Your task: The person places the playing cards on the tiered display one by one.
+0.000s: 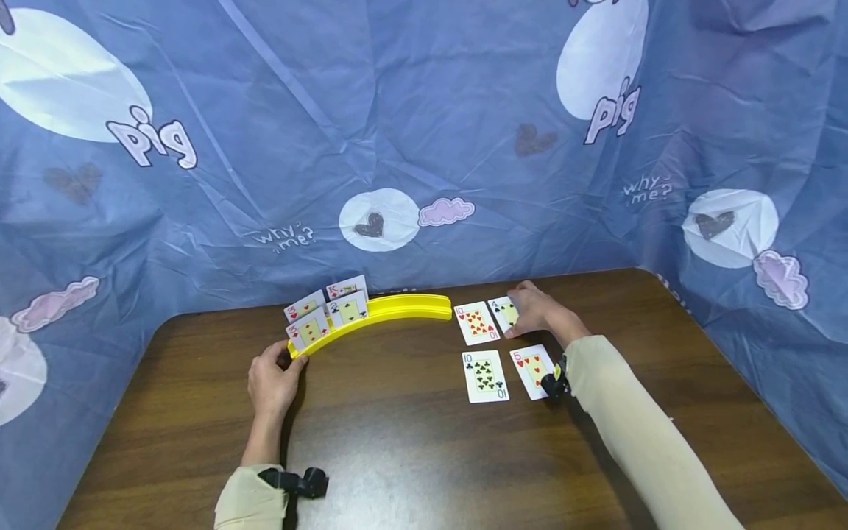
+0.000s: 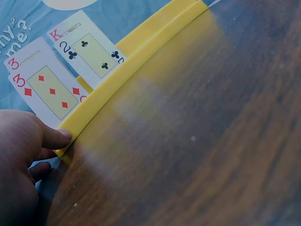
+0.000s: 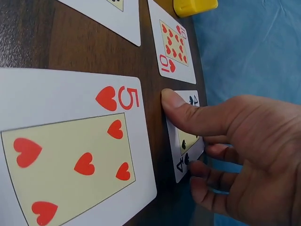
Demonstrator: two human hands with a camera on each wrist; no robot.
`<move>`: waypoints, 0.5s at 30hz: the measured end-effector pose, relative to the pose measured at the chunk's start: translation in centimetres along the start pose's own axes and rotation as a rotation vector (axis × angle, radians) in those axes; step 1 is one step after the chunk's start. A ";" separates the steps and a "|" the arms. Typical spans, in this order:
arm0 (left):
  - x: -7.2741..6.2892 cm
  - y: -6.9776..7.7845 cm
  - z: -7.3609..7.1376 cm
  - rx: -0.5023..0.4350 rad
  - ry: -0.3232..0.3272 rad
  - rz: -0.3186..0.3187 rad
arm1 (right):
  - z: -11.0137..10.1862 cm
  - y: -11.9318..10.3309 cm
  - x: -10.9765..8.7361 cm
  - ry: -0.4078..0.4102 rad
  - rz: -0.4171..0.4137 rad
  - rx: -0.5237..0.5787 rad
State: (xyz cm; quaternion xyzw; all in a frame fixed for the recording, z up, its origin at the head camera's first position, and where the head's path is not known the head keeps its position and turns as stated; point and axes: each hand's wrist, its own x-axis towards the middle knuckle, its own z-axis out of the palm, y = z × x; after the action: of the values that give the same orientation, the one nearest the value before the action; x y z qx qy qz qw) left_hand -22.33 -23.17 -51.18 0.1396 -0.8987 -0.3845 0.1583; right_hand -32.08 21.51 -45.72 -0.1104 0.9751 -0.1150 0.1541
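At the left end of a curved yellow card holder [image 1: 411, 305], my left hand [image 1: 273, 379] grips the rim, its thumb on the front in the left wrist view. Standing in the holder are a three of diamonds [image 2: 51, 92] with a red three behind it, and a two of clubs [image 2: 89, 52] before a king [image 1: 351, 285]. On the right, my right hand [image 1: 539, 309] pinches a black four playing card [image 3: 188, 141] across its width. The thumb is at the near edge and the fingers curl at the far edge, partly covering the card.
A ten of hearts [image 1: 476, 324] lies left of the black four, close to the holder's right end. Nearer are a ten of clubs [image 1: 486, 377] and a five of hearts [image 1: 530, 368], face up on the wooden table [image 1: 384, 442]. A blue printed cloth [image 1: 424, 147] hangs behind.
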 end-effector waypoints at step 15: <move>0.0 0.1 -0.1 -0.007 -0.006 -0.007 | -0.4 -0.4 0.2 0.039 -0.015 -0.041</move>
State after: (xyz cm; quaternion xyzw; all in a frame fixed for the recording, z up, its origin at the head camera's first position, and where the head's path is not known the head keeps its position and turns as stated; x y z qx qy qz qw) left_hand -22.34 -23.14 -51.02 0.1412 -0.8973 -0.3884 0.1549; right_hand -32.33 21.10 -45.34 -0.1185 0.9793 -0.0983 0.1317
